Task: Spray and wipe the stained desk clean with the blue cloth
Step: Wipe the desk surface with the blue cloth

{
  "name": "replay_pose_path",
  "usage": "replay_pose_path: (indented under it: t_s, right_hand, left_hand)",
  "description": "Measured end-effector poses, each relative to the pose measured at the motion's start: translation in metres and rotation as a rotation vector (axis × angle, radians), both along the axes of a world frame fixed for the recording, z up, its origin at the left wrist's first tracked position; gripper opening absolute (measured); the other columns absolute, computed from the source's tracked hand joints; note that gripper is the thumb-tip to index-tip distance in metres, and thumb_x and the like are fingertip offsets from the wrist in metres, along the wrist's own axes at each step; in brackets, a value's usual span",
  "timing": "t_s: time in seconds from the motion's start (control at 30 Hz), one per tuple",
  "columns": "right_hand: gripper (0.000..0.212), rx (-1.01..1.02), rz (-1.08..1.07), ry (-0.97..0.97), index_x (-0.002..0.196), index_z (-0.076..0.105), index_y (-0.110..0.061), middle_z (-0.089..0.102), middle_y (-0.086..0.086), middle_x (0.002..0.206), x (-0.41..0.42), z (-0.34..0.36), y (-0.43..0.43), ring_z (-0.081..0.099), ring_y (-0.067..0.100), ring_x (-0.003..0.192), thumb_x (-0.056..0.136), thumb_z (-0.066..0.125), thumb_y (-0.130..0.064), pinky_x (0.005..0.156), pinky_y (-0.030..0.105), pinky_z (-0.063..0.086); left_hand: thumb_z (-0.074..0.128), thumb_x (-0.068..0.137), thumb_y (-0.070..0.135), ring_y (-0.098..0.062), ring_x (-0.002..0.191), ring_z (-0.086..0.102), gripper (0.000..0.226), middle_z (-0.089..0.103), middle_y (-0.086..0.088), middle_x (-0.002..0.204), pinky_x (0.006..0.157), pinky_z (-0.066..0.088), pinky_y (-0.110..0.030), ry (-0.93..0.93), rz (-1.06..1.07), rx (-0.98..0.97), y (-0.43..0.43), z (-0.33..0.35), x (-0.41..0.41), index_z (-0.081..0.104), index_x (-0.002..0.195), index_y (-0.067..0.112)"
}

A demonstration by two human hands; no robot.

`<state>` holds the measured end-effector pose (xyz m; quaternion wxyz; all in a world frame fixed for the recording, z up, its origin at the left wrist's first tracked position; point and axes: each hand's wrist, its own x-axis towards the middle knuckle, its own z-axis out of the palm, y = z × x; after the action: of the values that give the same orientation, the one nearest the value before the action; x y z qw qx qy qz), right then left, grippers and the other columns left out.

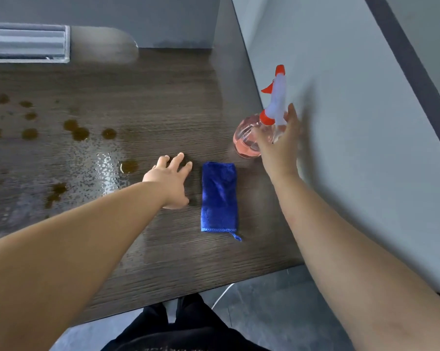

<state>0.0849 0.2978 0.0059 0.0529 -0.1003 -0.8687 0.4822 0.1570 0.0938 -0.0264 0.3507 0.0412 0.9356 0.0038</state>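
The dark wood-grain desk (163, 97) carries several brown stains (79, 133) on its left half and a wet sprayed patch (105, 168). A folded blue cloth (219, 197) lies flat near the front right. My left hand (170, 181) rests on the desk just left of the cloth, fingers spread, not touching it. A clear spray bottle (246, 138) with pink liquid and an orange-and-white sprayer stands at the desk's right edge. My right hand (279, 143) is against its neck and shoulder with fingers mostly straight, blurred by motion.
A grey partition wall (340, 122) runs along the desk's right side, close behind the bottle. A grey slotted tray or vent (26, 44) sits at the back left. The desk's front edge is near my dark-clothed legs (183, 330).
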Motion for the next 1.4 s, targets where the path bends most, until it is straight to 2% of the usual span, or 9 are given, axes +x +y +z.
replay_pose_path:
  t_s: [0.13, 0.3, 0.47, 0.57, 0.83, 1.03, 1.17, 1.23, 1.4]
  right_hand:
    - [0.045, 0.104, -0.107, -0.213, 0.131, 0.048, -0.011, 0.053, 0.007, 0.126, 0.08, -0.026, 0.0, 0.055, 0.014, 0.094, 0.089, 0.061, -0.019, 0.076, 0.005, 0.038]
    - [0.06, 0.362, 0.246, -0.578, 0.13, 0.045, -0.012, 0.051, 0.007, 0.124, 0.077, -0.037, -0.024, 0.056, 0.026, 0.108, 0.084, 0.065, -0.043, 0.084, 0.039, 0.05]
    - [0.061, 0.406, 0.254, -0.655, 0.127, 0.043, -0.007, 0.055, 0.009, 0.122, 0.065, -0.033, -0.038, 0.056, 0.028, 0.108, 0.081, 0.071, -0.035, 0.079, 0.038, 0.048]
    - [0.047, 0.399, 0.278, -0.707, 0.117, 0.052, -0.008, 0.06, 0.007, 0.107, 0.065, -0.031, -0.041, 0.057, 0.025, 0.089, 0.082, 0.07, -0.033, 0.068, 0.033, 0.045]
    - [0.025, 0.259, 0.401, -0.394, 0.106, 0.052, -0.011, 0.054, -0.004, 0.093, 0.077, -0.008, -0.041, 0.05, 0.017, 0.085, 0.085, 0.064, -0.018, 0.07, 0.028, 0.037]
    - [0.028, 0.536, 0.593, 0.047, 0.106, 0.055, -0.009, 0.055, 0.004, 0.11, 0.093, 0.004, -0.061, 0.054, 0.024, 0.089, 0.08, 0.063, -0.008, 0.063, 0.031, 0.038]
    - [0.063, 0.783, 1.042, -0.156, 0.134, 0.043, -0.018, 0.036, 0.004, 0.141, 0.126, -0.029, -0.079, 0.041, 0.028, 0.12, 0.081, 0.071, -0.038, 0.09, 0.04, 0.045]
    - [0.071, 0.911, 1.065, -0.021, 0.139, 0.042, -0.017, 0.034, 0.008, 0.148, 0.127, -0.036, -0.079, 0.038, 0.033, 0.127, 0.081, 0.066, -0.05, 0.099, 0.046, 0.04]
    - [0.073, 1.013, 1.221, -0.01, 0.151, 0.005, -0.011, -0.004, 0.005, 0.159, 0.115, -0.055, -0.082, -0.006, 0.025, 0.146, 0.097, 0.03, -0.052, 0.117, 0.04, 0.001]
  left_hand:
    - [0.053, 0.087, 0.05, -0.028, 0.144, -0.005, 0.09, -0.016, 0.004, 0.157, 0.11, 0.027, -0.039, 0.015, 0.02, 0.017, 0.0, 0.003, 0.0, -0.007, 0.15, 0.028]
    - [0.054, 0.085, 0.054, -0.027, 0.144, -0.005, 0.091, -0.014, 0.005, 0.157, 0.107, 0.032, -0.039, 0.033, 0.019, 0.033, -0.004, 0.003, 0.003, -0.006, 0.15, 0.03]
    - [0.052, 0.086, 0.056, -0.026, 0.143, 0.0, 0.083, -0.003, 0.006, 0.157, 0.108, 0.031, -0.042, 0.013, 0.052, 0.153, -0.012, 0.016, -0.002, 0.006, 0.151, 0.031]
    - [0.051, 0.09, 0.049, -0.023, 0.143, 0.003, 0.071, 0.008, 0.004, 0.155, 0.108, 0.034, -0.042, 0.102, 0.111, 0.233, -0.023, 0.022, 0.007, 0.016, 0.149, 0.03]
    - [0.052, 0.091, 0.041, -0.023, 0.14, 0.008, 0.058, 0.025, 0.0, 0.15, 0.109, 0.031, -0.044, 0.321, 0.376, 0.247, -0.075, 0.031, 0.07, 0.033, 0.144, 0.028]
    - [0.052, 0.091, 0.04, -0.026, 0.139, 0.012, 0.057, 0.03, -0.003, 0.148, 0.111, 0.027, -0.041, 0.3, 0.486, 0.194, -0.089, 0.024, 0.115, 0.034, 0.143, 0.028]
    - [0.051, 0.091, 0.04, -0.026, 0.138, 0.013, 0.057, 0.03, -0.002, 0.148, 0.11, 0.029, -0.042, 0.301, 0.524, 0.179, -0.093, 0.021, 0.133, 0.033, 0.144, 0.028]
    - [0.049, 0.092, 0.04, -0.026, 0.139, 0.014, 0.057, 0.03, -0.001, 0.148, 0.109, 0.03, -0.041, 0.303, 0.509, 0.16, -0.096, 0.021, 0.138, 0.032, 0.144, 0.028]
    - [0.048, 0.092, 0.044, -0.025, 0.139, 0.013, 0.058, 0.026, -0.001, 0.149, 0.105, 0.035, -0.041, 0.281, 0.484, 0.113, -0.103, 0.021, 0.137, 0.03, 0.145, 0.028]
